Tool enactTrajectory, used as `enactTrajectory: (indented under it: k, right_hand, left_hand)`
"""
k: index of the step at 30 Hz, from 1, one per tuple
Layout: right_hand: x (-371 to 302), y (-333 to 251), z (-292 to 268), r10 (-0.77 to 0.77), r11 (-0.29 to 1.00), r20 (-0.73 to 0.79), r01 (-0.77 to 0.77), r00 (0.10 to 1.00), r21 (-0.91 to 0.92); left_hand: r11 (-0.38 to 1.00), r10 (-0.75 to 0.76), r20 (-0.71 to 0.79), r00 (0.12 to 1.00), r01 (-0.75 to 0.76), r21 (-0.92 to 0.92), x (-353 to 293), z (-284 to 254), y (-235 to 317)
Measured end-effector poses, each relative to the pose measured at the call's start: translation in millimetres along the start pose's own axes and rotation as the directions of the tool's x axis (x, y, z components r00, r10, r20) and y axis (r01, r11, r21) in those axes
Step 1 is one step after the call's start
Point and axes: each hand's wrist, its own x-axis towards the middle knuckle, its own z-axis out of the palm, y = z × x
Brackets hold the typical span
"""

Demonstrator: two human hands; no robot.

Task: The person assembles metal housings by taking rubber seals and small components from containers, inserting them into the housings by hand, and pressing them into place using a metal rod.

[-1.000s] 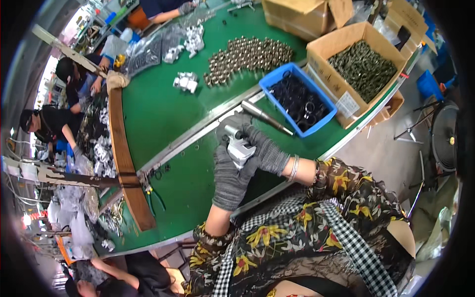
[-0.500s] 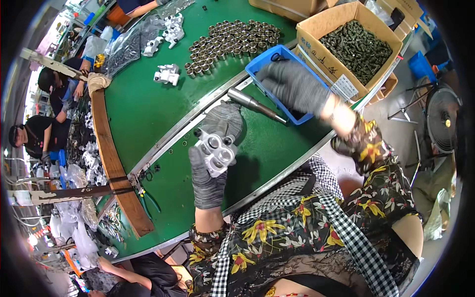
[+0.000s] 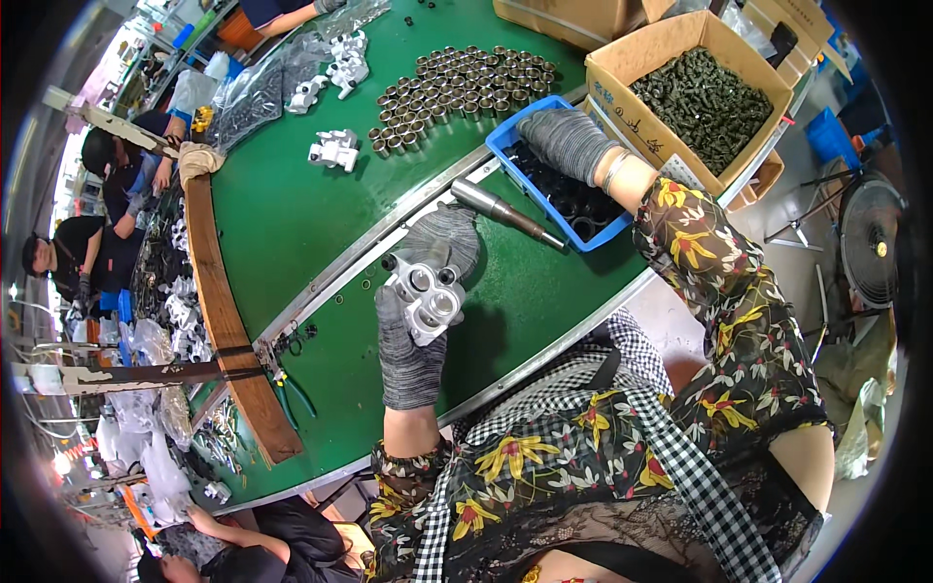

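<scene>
My left hand (image 3: 410, 364), in a grey knitted glove, is wrapped round a silver metal brake caliper body (image 3: 428, 303). Its round bores face up toward me. My right hand (image 3: 567, 143), gloved alike, reaches into the far end of a blue plastic tray (image 3: 601, 240) of small black rings and parts (image 3: 585, 206). The fingertips are down in the tray, so whether they grip anything is hidden. Between the two hands a stepped steel rod (image 3: 505, 212) with a thick end lies on the green table (image 3: 525, 291), close beside the tray.
Many short metal cylinders (image 3: 457, 92) stand grouped at the back. More silver castings (image 3: 335, 149) lie left of them. A cardboard box (image 3: 622, 121) of dark parts stands right of the tray. Green-handled pliers (image 3: 292, 392) lie by a wooden rail (image 3: 216, 282). Other people work at the left.
My right hand, blurred by motion above the tray before, has moved slightly back and left, down into its far end. My left hand keeps the caliper body in the same place.
</scene>
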Motion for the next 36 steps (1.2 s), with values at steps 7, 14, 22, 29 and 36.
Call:
enactTrajectory:
  k: [7, 14, 22, 29, 36]
  right_hand:
    - [5.8, 6.8, -0.6, 0.067, 0.949, -0.113, -0.028, 0.991, 0.315]
    - [-4.5, 8.7, 13.2, 0.038, 0.887, -0.279, 0.096, 0.96, 0.451]
    - [-7.3, 11.5, 14.8, 0.016, 0.943, -0.165, 0.04, 0.986, 0.33]
    - [-20.5, 12.8, -14.9, 0.226, 0.935, -0.024, -0.21, 0.974, 0.284]
    - [-28.2, 11.7, -38.2, 0.273, 0.673, -0.073, -0.136, 0.959, 0.727]
  left_hand:
    - [1.0, -0.002, 0.006, 1.0, 0.002, -0.011, 9.2, 4.4, 5.3]
    - [0.999, 0.004, -0.01, 1.0, -0.004, -0.035, 6.5, -3.6, -0.5]
    - [0.994, 0.009, 0.022, 1.0, -0.007, -0.106, 7.6, -13.0, -4.9]
    - [0.996, -0.057, -0.115, 0.992, 0.049, -0.078, 3.9, -6.1, 1.2]
    - [0.991, -0.023, -0.058, 0.998, 0.015, -0.129, 8.9, 19.8, 26.4]
